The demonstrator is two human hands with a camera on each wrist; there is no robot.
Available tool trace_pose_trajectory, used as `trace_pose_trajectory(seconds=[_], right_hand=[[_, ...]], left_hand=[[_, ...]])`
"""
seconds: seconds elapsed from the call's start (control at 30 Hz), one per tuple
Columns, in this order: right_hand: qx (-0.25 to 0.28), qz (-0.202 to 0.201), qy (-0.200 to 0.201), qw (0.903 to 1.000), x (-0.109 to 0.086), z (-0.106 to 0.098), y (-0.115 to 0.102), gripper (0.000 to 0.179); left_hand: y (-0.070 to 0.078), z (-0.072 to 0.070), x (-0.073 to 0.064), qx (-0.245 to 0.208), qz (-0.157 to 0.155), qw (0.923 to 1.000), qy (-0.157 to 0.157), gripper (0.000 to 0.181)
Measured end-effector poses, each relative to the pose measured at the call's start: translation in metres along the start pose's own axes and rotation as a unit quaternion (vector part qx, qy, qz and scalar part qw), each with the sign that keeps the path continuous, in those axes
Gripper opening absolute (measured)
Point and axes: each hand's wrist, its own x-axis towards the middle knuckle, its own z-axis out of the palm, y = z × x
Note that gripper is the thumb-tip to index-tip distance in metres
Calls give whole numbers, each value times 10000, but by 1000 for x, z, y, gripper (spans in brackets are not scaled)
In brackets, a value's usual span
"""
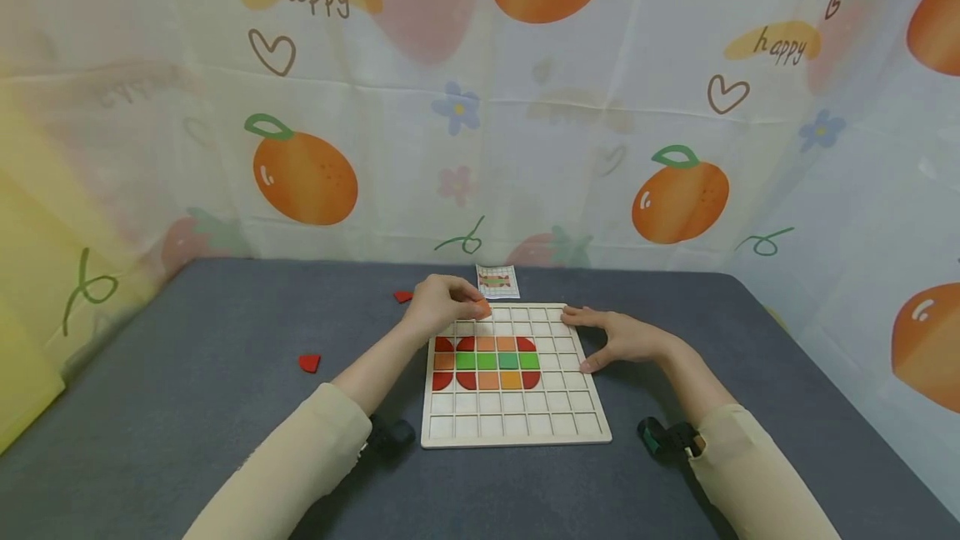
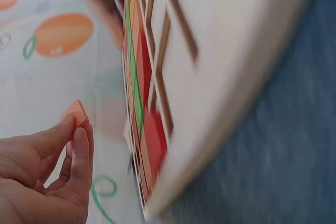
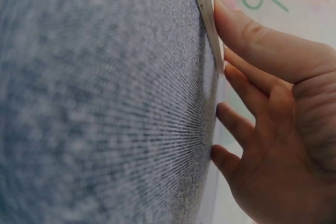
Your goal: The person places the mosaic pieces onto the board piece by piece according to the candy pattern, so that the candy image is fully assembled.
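Observation:
My left hand (image 1: 444, 305) pinches an orange tile (image 2: 79, 112) between thumb and fingertips, over the far left part of a pale wooden grid board (image 1: 480, 427). My right hand (image 1: 624, 335) touches the board's right side, its fingers spread at the far corner and the thumb lower on the edge. In the right wrist view the thumb (image 3: 254, 38) rests on the board's rim. Across the board's middle rows lie green tiles (image 1: 476, 361), orange tiles (image 1: 487, 379), a yellow-orange tile (image 1: 511, 380) and rounded red pieces (image 1: 530, 379).
Two loose red pieces lie left of the board: one red piece (image 1: 309, 363) nearer, another red piece (image 1: 402, 297) beside my left hand. A small printed card (image 1: 497, 282) lies beyond the board's far edge. A fruit-patterned curtain (image 1: 405, 148) hangs behind the dark grey table (image 1: 225, 407).

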Motion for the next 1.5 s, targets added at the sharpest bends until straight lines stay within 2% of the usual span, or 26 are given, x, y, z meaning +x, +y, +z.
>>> trace_pose_trajectory(seconds=[0.2,0.37,0.5,0.67,0.87,1.03,1.23,1.5], right_hand=[[-28,31,-20,10000,1,-1,1,94],[-11,-35,-25,10000,1,-1,1,93],[-20,-67,-33,10000,0,-1,0,92],[45,-80,-45,9999,-1,-1,-1,92],[48,-73,-51,9999,-1,-1,0,92],[49,-35,-22,10000,0,-1,1,92],[71,-94,-3,9999,0,-1,1,92],[38,-146,-10,9999,-1,-1,1,92]], left_hand=[[18,24,-10,-230,201,9982,-512,10],[31,43,-15,-107,443,9953,-859,9],[38,57,-15,-127,503,9928,-1081,9],[40,71,-11,82,592,9929,-1027,7],[36,82,-9,355,470,9941,-914,5],[34,86,-10,547,482,9933,-896,5],[34,87,-13,616,640,9913,-976,6],[33,88,-13,747,634,9899,-1022,6]])
